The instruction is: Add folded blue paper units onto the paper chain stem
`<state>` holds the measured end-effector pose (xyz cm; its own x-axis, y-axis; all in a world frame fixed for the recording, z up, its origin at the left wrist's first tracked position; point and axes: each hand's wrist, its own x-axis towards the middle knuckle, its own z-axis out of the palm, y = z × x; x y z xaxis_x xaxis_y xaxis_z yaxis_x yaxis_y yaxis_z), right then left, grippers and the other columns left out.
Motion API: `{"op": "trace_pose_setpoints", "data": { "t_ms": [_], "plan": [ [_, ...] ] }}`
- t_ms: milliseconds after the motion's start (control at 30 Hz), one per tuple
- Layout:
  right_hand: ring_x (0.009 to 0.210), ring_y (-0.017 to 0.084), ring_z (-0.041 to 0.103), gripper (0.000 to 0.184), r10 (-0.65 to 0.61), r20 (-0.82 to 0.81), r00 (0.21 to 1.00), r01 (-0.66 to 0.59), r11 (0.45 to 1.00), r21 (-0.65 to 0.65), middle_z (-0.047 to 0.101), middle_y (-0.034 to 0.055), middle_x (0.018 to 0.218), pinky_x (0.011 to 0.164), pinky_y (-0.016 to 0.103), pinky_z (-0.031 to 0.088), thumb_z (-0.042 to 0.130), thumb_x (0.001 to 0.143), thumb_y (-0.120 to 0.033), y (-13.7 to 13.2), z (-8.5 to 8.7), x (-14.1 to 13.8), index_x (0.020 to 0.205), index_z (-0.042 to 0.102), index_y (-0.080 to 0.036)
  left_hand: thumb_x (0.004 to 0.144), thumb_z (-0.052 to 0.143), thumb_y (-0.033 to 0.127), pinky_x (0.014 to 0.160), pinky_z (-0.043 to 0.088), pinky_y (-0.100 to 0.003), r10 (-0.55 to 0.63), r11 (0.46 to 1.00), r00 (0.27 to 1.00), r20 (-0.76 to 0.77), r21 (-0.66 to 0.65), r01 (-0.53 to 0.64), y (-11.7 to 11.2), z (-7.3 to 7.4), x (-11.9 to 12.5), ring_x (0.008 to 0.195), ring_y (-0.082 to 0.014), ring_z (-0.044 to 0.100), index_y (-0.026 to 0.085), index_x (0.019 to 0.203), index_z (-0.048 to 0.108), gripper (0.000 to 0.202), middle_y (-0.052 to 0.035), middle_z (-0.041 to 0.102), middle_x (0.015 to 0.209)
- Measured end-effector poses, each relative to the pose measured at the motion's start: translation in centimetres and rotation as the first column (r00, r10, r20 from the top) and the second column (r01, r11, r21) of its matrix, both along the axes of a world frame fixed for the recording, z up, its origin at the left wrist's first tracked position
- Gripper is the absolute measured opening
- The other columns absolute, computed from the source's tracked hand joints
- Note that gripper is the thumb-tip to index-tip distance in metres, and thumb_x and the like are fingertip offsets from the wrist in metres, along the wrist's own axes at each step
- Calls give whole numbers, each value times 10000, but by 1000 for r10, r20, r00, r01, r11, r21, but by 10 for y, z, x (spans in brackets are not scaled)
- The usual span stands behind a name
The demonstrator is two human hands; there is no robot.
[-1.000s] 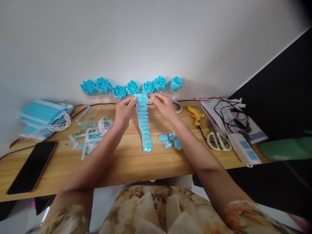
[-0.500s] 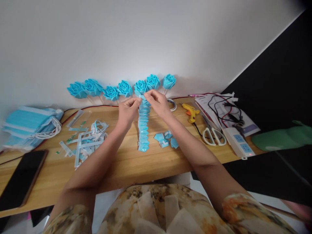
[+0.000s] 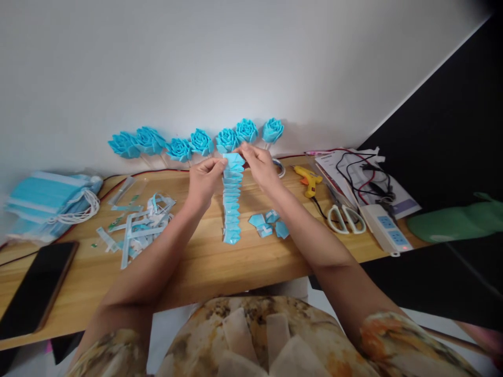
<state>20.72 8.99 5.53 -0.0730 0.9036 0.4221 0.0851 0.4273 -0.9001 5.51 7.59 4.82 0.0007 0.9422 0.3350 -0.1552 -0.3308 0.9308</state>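
Note:
A long strip of overlapping folded blue pieces (image 3: 231, 201) runs down the middle of the wooden table (image 3: 220, 267). My left hand (image 3: 204, 180) pinches the strip's far end from the left. My right hand (image 3: 259, 166) pinches the same end from the right, pressing a blue piece onto it. Both hands are closed on the strip's top, just in front of a row of blue fabric roses (image 3: 196, 140) leaning against the white wall. A few loose folded blue pieces (image 3: 269, 225) lie to the right of the strip.
Cut mask scraps (image 3: 135, 228) and a stack of blue face masks (image 3: 49, 201) lie at left, a black phone (image 3: 33, 290) at the near left edge. At right are a yellow glue gun (image 3: 308, 179), white scissors (image 3: 346, 219), a power strip (image 3: 387, 228) and cables.
The view shifted slightly. My hands stay at the strip's far end; my right hand has moved a little further up and spread the top piece wider than half a second ago.

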Motion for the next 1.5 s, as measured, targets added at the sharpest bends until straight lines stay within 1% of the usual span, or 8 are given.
{"op": "trace_pose_setpoints", "data": {
  "t_ms": [167,333,467,667,1000,1100,1300,1500],
  "plan": [
    [650,120,539,522,31,-67,997,-35,997,-70,559,-4,703,603,247,440,445,879,-672,2,-3,-1,767,614,-190,778,707,311,609,423,-226,44,999,999,1,1,-44,3,-4,-2,584,-91,515,175,678,720,169,17,615,619],
    [616,102,424,513,6,0,1000,-6,999,34,389,-35,629,598,243,362,443,902,-635,-1,-3,-4,629,445,-200,789,697,297,614,425,-225,45,999,999,0,12,-45,3,-6,-3,587,-89,507,176,660,702,177,22,587,605],
    [594,98,365,508,-2,50,999,0,998,57,321,-47,620,580,246,324,461,902,-623,-7,0,-6,623,349,-213,791,692,287,614,420,-223,45,999,999,7,16,-45,4,-6,-2,590,-89,504,179,642,694,185,21,584,606],
    [612,102,360,440,-21,52,998,16,996,90,367,-49,641,579,253,307,527,887,-582,-10,-1,-10,673,434,-208,788,691,308,621,424,-228,36,999,999,9,5,-36,1,-4,0,580,-92,504,170,641,684,202,17,596,613],
    [587,105,331,466,-167,155,974,141,976,167,320,-50,600,572,269,273,445,938,-553,-10,-5,-11,636,342,-214,769,731,323,599,425,-229,-13,1000,1000,25,23,13,-2,-1,0,574,-90,504,168,656,689,196,18,605,617],
    [580,105,352,498,-139,128,982,121,983,141,337,-47,592,568,265,293,433,928,-594,-5,-7,-8,619,349,-213,777,728,330,587,412,-226,13,1000,1000,10,19,-13,-1,0,0,565,-88,486,170,642,681,215,22,581,593],
    [644,131,536,541,-26,-33,999,25,999,-47,542,-7,662,611,263,438,382,900,-683,3,-11,-3,794,606,-202,789,703,348,584,407,-223,58,998,998,14,-4,-58,1,-1,-2,565,-89,482,169,624,666,246,16,572,590],
    [717,127,514,560,-19,50,999,20,1000,-21,508,-12,692,699,253,428,370,890,-699,0,-7,-4,694,530,-200,779,711,374,584,408,-218,66,998,998,24,-18,-66,2,-2,-1,562,-88,476,174,619,662,261,19,566,580]
  ]
}}
